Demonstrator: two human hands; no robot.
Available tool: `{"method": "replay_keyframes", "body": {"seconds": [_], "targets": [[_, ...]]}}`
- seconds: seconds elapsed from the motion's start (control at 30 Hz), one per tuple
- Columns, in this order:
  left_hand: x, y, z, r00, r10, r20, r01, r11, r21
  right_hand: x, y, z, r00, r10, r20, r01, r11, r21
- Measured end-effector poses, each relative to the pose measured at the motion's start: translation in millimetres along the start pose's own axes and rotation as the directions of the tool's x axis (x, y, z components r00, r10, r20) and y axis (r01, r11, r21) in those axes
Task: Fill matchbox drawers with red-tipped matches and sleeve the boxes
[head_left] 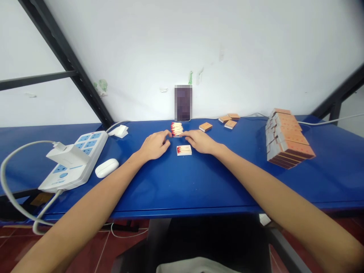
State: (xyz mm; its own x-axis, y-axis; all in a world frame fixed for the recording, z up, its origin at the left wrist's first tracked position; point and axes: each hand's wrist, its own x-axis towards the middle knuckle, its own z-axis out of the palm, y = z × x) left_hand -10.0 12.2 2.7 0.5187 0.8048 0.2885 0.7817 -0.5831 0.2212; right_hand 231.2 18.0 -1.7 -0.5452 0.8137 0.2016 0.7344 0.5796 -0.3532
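Observation:
A pile of red-headed matches lies on the blue table between my hands. My left hand rests at the pile's red-head side, its index fingertip beside the heads and its thumb apart from that finger. From the other side, my right hand reaches in with the index finger stretched to the plain ends of the front matches. Neither hand visibly grips a match, though the contact is too small to make out fully. Just nearer to me sits a white matchbox tray holding several matches, their heads to the left.
Several orange matchboxes lie right of the pile, and a large stack of matchboxes stands at far right. A pixelated upright device leans on the wall. To the left are a power strip, a white case and crumpled paper.

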Motion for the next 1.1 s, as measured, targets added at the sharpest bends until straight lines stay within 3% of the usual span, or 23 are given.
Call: {"method": "replay_keyframes", "body": {"seconds": [0.3, 0.47, 0.67, 1.1], "targets": [[-0.3, -0.9, 4.1, 0.997, 0.016, 0.077, -0.025, 0.994, 0.110, 2.1, -7.7, -1.5, 0.993, 0.109, 0.038, -0.104, 0.989, -0.103], [-0.8, -0.2, 4.7, 0.996, 0.050, 0.074, -0.055, 0.996, 0.074, 3.4, -5.3, -0.5, 0.993, 0.115, 0.011, -0.113, 0.991, -0.077], [3.1, -1.4, 4.7, 0.997, -0.003, 0.074, 0.003, 1.000, -0.004, 5.2, -5.7, 0.0, 0.991, 0.132, -0.026, -0.134, 0.988, -0.079], [4.7, -5.1, 9.0, 0.996, 0.046, 0.080, -0.049, 0.998, 0.035, 5.3, -5.4, 2.0, 0.989, 0.139, -0.057, -0.143, 0.987, -0.071]]}}
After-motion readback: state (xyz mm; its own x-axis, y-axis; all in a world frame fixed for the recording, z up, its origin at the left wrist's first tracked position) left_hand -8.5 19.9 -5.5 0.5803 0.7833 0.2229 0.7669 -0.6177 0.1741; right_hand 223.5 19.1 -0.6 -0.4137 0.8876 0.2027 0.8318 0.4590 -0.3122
